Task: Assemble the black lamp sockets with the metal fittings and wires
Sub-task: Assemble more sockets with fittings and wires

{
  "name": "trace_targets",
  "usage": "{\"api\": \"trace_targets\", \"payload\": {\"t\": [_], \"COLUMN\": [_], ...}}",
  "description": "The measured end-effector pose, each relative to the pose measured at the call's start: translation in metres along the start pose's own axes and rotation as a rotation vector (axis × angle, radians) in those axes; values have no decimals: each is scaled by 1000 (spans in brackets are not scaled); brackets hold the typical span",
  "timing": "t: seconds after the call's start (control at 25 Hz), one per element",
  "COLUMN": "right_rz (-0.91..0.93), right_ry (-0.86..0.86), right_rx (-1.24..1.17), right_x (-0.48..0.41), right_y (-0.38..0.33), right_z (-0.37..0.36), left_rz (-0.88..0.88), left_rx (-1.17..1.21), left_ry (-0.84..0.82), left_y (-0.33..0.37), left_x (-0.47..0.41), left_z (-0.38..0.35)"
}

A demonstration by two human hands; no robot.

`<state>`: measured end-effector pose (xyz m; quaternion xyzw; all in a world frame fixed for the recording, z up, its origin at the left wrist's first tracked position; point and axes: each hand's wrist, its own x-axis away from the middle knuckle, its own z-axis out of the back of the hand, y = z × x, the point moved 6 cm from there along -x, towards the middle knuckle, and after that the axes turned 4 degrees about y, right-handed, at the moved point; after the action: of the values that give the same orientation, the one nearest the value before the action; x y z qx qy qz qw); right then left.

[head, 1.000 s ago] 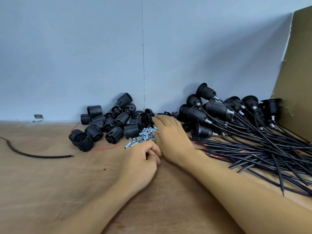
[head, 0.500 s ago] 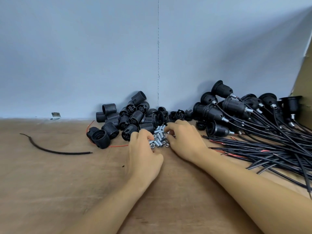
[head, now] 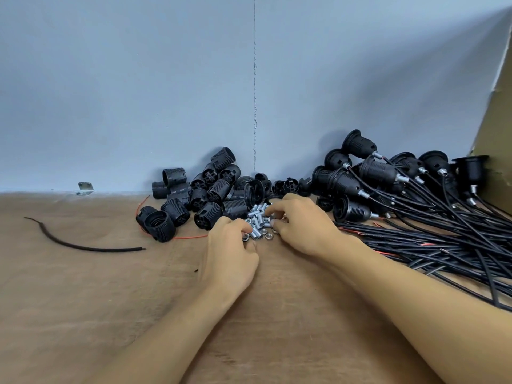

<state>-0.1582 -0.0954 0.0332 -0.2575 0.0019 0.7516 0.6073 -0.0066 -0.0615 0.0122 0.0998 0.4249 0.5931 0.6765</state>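
Where both hands converge, a small heap of silver threaded metal fittings and hex nuts (head: 259,223) lies on the brown wooden tabletop (head: 83,300), set centrally, presumably for equal reach. The left hand (head: 231,253) and right hand (head: 299,227) each rest curled fingertips in the heap, apparently selecting a piece. Whether either actually pinches one cannot be determined. Loose black ribbed plastic socket shells (head: 205,195) are piled just behind it to the left. Finished black sockets with black wires (head: 388,184) are stacked right, likely kept apart from unassembled stock.
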Motion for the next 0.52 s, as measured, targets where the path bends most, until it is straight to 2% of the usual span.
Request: {"api": "trace_targets", "payload": {"t": [0.08, 0.2, 0.4, 0.52], "right_rz": [6, -100, -127, -77], "right_ry": [-10, -87, -173, -133], "right_rx": [15, 2, 102, 158], "right_x": [1, -4, -11, -4], "right_y": [-3, -2, -6, -10], "right_z": [-1, -3, -6, -7], "left_rz": [-83, -221, -249, -304], "left_rx": [-4, -60, -95, -112], "left_ry": [-11, -37, -23, -33], "left_y": [5, 15, 13, 17], "left_x": [2, 5, 4, 5], "left_z": [-1, -6, -8, -10]}}
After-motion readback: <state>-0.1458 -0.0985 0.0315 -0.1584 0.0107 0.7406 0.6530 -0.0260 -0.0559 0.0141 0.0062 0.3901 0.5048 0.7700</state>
